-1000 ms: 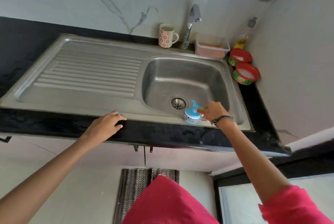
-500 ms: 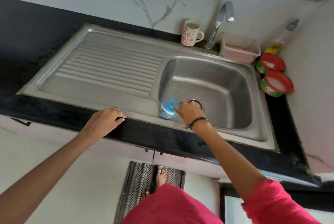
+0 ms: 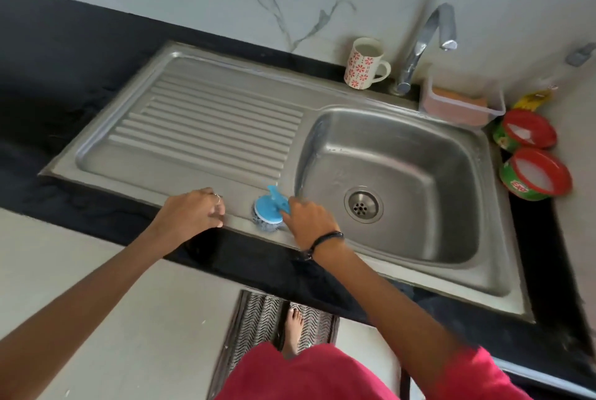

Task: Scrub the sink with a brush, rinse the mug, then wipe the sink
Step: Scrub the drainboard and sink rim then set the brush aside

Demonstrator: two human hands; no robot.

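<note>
The right hand [image 3: 308, 217] grips the brush [image 3: 269, 207] on the sink [image 3: 200, 128] front rim — draining board spreading away to its left — while the left hand [image 3: 190, 212] rests loose-fingered just beside.

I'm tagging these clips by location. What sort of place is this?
Most likely a home kitchen: a steel sink with a ridged drainboard set in a black counter, a tap with a flowered mug beside it, and two open tubs of what looks like dish soap.

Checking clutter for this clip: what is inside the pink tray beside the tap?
The pink tray holds an orange sponge-like block. Only its top shows; the tray walls hide the rest and anything lying beneath it.
</note>
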